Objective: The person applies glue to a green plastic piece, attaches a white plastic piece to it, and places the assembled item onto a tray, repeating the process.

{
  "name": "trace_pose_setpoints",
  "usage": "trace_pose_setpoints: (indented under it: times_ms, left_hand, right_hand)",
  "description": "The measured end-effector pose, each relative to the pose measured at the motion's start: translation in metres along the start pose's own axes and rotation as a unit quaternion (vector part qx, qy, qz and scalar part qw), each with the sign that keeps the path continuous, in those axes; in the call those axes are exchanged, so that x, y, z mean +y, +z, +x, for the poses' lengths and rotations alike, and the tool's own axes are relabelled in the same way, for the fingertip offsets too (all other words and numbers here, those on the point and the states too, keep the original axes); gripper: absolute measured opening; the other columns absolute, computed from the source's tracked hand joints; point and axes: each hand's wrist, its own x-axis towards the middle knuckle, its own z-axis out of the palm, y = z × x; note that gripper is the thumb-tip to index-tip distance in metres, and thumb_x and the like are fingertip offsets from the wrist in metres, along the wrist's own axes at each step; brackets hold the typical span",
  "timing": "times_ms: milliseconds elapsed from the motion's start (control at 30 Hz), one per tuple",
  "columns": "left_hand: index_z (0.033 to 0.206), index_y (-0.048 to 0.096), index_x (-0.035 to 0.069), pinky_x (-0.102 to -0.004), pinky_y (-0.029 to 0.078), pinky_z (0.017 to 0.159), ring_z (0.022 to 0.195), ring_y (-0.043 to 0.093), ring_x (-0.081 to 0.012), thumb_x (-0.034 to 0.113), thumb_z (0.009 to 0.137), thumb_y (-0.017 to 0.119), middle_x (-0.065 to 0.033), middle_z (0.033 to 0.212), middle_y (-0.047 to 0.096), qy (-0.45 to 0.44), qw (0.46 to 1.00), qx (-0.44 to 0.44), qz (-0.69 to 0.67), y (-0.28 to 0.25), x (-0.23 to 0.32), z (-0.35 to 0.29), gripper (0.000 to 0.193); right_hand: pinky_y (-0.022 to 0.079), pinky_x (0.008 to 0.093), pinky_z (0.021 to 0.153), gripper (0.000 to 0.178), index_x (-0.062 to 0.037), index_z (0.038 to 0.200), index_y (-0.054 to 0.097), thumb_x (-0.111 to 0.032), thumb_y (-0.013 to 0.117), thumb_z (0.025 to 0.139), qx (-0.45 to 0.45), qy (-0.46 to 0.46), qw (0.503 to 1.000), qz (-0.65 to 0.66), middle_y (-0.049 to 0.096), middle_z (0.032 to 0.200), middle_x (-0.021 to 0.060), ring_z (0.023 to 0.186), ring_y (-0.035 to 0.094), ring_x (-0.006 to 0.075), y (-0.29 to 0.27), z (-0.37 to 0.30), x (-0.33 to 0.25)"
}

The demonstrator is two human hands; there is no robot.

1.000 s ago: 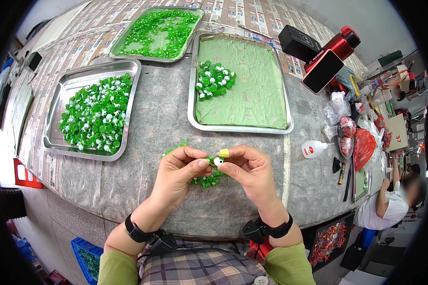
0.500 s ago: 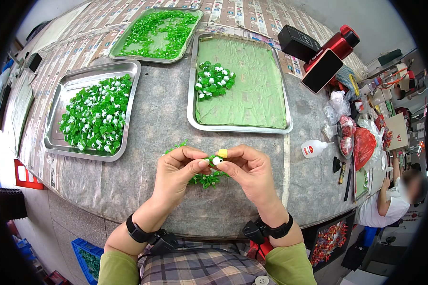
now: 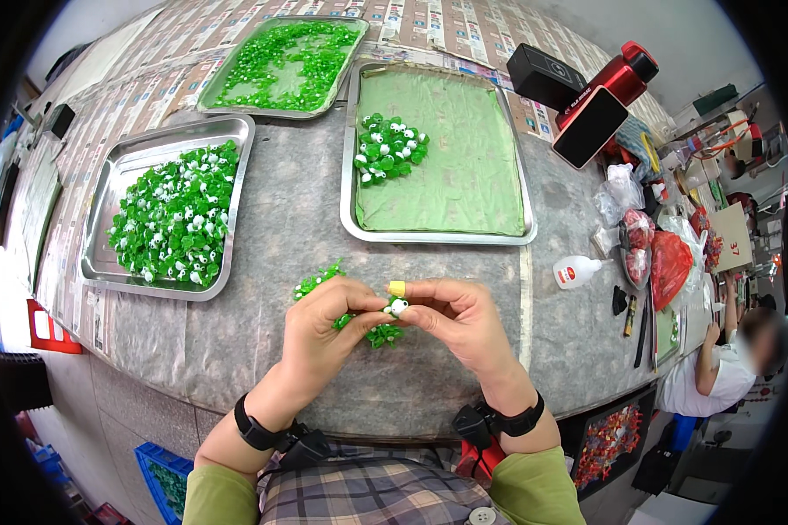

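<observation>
The grey stone-like surface (image 3: 263, 262) carries three shallow steel trays. The far-left tray (image 3: 208, 94) holds loose translucent green pieces, the near-left tray (image 3: 105, 223) a heap of green-and-white pieces, and the right tray lined with green cloth (image 3: 499, 166) a small cluster of finished green-and-white pieces (image 3: 389, 147). A small white glue bottle (image 3: 576, 272) lies on its side to the right.

Both hands meet over the surface's near edge, above a small scatter of green pieces (image 3: 378, 333). The left hand (image 3: 324, 325) is curled almost closed, its fingertips pinching the small white-and-green piece (image 3: 397, 307) from the left. The right hand (image 3: 460, 320), its index fingertip wearing a yellow cap (image 3: 397, 288), is likewise nearly closed and pinches the same piece from the right, wrist bent inward.

The piece is tiny and held only at the fingertips, so uneven pressure could likely pop it loose into the scatter below, or over the near edge.
</observation>
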Motion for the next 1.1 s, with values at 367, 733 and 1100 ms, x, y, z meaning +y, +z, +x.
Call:
trace_pose_setpoints:
  times_ms: [367, 733, 1100]
  left_hand:
    - [0.072, 0.055, 0.003, -0.0266, 0.044, 0.052, 0.06, 0.055, -0.0199, 0.0, 0.06, 0.066, -0.0079, 0.067, 0.056, 0.069, 0.995, 0.011, 0.075, 0.003, 0.002, 0.0, 0.016]
    - [0.088, 0.054, 0.0, -0.0232, 0.042, 0.071, 0.08, 0.052, -0.0128, -0.003, 0.068, 0.061, -0.0063, 0.089, 0.054, -0.027, 0.97, 0.238, -0.028, -0.051, -0.021, 0.009, 0.021]
    - [0.111, 0.041, 0.0, -0.0325, 0.024, 0.096, 0.111, 0.035, -0.0186, 0.001, 0.076, 0.052, -0.0092, 0.115, 0.041, 0.06, 0.932, 0.332, 0.134, -0.05, -0.008, 0.017, 0.037]
  right_hand:
    - [0.047, 0.0223, 0.067, 0.018, 0.0034, 0.093, 0.056, -0.002, 0.055, 0.076, -0.014, 0.03, 0.999, 0.04, 0.059, 0.083, 0.0075, 0.074, 0.056, 0.0113, -0.004, 0.001, 0.005]
    - [0.039, 0.0208, 0.077, 0.03, 0.0004, 0.107, 0.048, -0.006, 0.052, 0.079, -0.013, -0.09, 0.986, -0.141, 0.055, 0.096, 0.0062, 0.088, 0.05, 0.0094, -0.033, 0.059, -0.029]
    - [0.035, 0.0267, 0.083, 0.038, -0.001, 0.104, 0.051, -0.031, 0.049, 0.081, 0.04, -0.208, 0.898, -0.385, 0.053, 0.101, 0.0107, 0.095, 0.048, 0.0188, -0.074, 0.227, 0.013]
